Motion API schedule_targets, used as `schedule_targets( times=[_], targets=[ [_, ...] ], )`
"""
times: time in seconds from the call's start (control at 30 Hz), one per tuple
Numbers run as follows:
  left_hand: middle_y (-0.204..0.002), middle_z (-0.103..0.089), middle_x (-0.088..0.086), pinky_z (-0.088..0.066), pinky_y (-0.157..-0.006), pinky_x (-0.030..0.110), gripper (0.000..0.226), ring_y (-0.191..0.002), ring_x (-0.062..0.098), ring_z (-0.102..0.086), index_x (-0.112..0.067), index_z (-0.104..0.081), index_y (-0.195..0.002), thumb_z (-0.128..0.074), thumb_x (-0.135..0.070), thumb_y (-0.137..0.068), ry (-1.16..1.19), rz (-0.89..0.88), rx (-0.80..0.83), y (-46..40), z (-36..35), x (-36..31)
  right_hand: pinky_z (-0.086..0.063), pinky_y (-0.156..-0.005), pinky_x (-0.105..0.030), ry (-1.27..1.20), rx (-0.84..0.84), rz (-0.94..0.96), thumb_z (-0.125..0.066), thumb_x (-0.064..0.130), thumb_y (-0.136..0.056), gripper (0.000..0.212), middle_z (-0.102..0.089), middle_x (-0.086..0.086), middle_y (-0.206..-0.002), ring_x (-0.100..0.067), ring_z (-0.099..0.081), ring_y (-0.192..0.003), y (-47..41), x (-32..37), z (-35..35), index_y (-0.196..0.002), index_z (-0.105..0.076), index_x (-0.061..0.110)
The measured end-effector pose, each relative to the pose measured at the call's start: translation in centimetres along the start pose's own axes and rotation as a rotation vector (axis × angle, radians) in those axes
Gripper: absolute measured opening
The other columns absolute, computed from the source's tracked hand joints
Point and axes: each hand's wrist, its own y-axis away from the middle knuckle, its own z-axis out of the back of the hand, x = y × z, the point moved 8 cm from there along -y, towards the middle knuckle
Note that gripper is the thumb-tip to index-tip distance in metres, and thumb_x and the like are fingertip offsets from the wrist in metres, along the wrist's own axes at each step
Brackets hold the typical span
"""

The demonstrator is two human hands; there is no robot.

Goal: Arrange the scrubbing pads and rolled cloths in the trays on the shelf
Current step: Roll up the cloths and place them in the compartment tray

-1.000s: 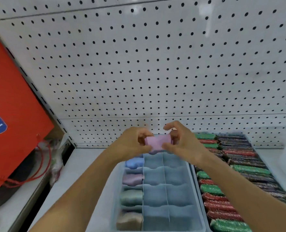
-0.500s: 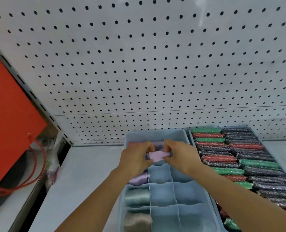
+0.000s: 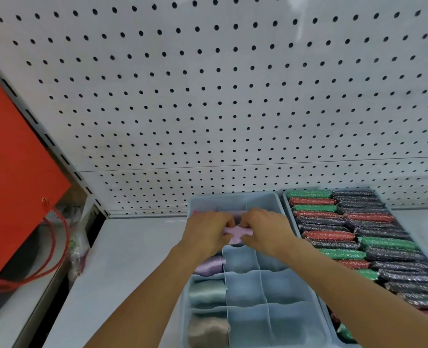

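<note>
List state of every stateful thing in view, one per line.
left hand: gripping pink cloth
right hand: gripping pink cloth
pink cloth: held over divided tray
divided tray: left column filled, the visible other cells empty
pad tray: packed with pads

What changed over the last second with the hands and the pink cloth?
Both hands, left hand and right hand, carried the pink cloth down from above the divided tray into its far middle section, still pinching it. Rolled cloths and scrubbing pads stayed put.
</note>
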Motion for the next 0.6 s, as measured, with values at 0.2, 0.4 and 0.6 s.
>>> schedule_targets(
  times=[0.2,0.4,0.6],
  targets=[
    [-0.113,-0.046,-0.002,-0.032,-0.067,0.029,0.030,-0.093,0.025,-0.058,-0.033,-0.064,-0.113,-0.059,-0.046,-0.087,-0.083,-0.005,0.066,0.2,-0.6,0.5,-0.043,-0.071,-0.029,0.047,-0.007,-0.060,-0.061,0.033,-0.082,0.024,-0.060,-0.002,-0.109,-0.026,-0.062,-0.101,-0.3,-0.1,0.2,-0.103,-0.066,0.022],
    [-0.098,-0.060,0.002,-0.030,-0.066,0.026,0.021,-0.089,0.025,-0.062,-0.018,-0.069,-0.093,-0.057,-0.034,-0.088,-0.152,0.028,0.091,-0.9,-1.0,-0.3,-0.037,-0.065,-0.026,0.100,0.022,-0.108,-0.060,0.026,-0.083,0.016,-0.069,-0.001,-0.100,-0.025,-0.064,-0.094,-0.5,-0.1,-0.1,-0.096,-0.067,0.022],
    [-0.087,-0.054,-0.003,-0.030,-0.066,0.026,0.022,-0.089,0.025,-0.059,-0.020,-0.069,-0.087,-0.057,-0.040,-0.087,-0.121,0.041,0.126,-0.7,-0.5,-0.5,-0.038,-0.065,-0.026,0.064,0.060,-0.163,-0.061,0.027,-0.083,0.019,-0.069,0.000,-0.101,-0.024,-0.066,-0.094,-0.8,-0.5,-0.9,-0.101,-0.067,0.024]
  ],
)
